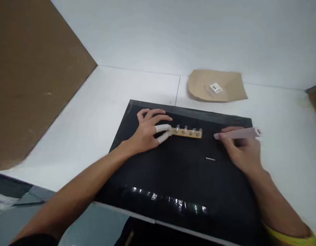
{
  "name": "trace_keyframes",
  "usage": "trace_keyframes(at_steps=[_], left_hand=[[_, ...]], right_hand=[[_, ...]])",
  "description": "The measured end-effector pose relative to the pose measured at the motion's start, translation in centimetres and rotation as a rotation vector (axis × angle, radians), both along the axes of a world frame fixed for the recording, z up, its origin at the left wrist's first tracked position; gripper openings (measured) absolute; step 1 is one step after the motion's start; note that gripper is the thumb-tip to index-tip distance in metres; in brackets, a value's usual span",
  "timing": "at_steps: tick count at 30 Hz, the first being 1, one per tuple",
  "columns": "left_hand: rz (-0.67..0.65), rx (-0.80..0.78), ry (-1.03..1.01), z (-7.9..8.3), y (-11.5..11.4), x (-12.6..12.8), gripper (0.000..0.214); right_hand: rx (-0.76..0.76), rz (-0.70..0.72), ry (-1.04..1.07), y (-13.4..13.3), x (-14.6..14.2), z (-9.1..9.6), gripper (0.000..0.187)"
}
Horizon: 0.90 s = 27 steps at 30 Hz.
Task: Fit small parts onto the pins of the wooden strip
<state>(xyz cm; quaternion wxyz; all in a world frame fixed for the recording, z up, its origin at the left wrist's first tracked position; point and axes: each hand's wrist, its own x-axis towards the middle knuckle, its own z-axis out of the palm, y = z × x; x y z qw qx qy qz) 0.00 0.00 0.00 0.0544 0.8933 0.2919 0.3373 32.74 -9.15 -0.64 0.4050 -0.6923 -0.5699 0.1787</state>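
My left hand [150, 131] rests on a black mat [178, 177]. Its thumb and forefinger wear white finger cots and pinch the left end of a small tan strip [188, 132] that carries several little upright parts. My right hand [241, 150] is closed round a pale pink pen-like tool [237, 134], held level, with its tip pointing left toward the strip's right end and a short gap between them. A tiny silver pin [210, 159] lies on the mat just left of my right hand.
A brown paper pouch [216, 87] with a white label lies on the white table [96, 109] behind the mat. A brown cardboard panel [32, 75] stands along the left side. A white wall closes the back. Light glints off the mat's near edge.
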Motion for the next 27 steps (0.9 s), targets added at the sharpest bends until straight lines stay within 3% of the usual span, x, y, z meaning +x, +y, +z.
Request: trace_keyframes(at_steps=[8, 13, 17, 20, 24, 27], left_hand=[[0.192, -0.214, -0.126, 0.9, -1.3, 0.2, 0.003], [0.25, -0.244, -0.245, 2.5, -4.9, 0.3, 0.005], [0.211, -0.316, -0.404, 3.7, -8.7, 0.6, 0.006], [0.19, -0.398, -0.522, 4.0, -12.4, 1.0, 0.007], [0.179, -0.524, -0.681, 4.0, -17.6, 2.3, 0.006], [0.185, -0.595, -0.728, 3.9, -20.4, 3.6, 0.006]], right_hand=[[-0.056, -0.045, 0.214, 1.2, 0.4, -0.5, 0.049], [-0.01, -0.038, 0.24, 1.8, 0.4, -0.5, 0.05], [0.042, 0.003, 0.33, 1.4, -0.5, 0.2, 0.051], [0.066, 0.001, 0.438, -0.7, -2.1, 1.5, 0.053], [0.11, -0.118, 0.703, -6.6, -5.7, 4.1, 0.043], [-0.08, -0.127, 0.949, -11.8, -8.4, 6.1, 0.043]])
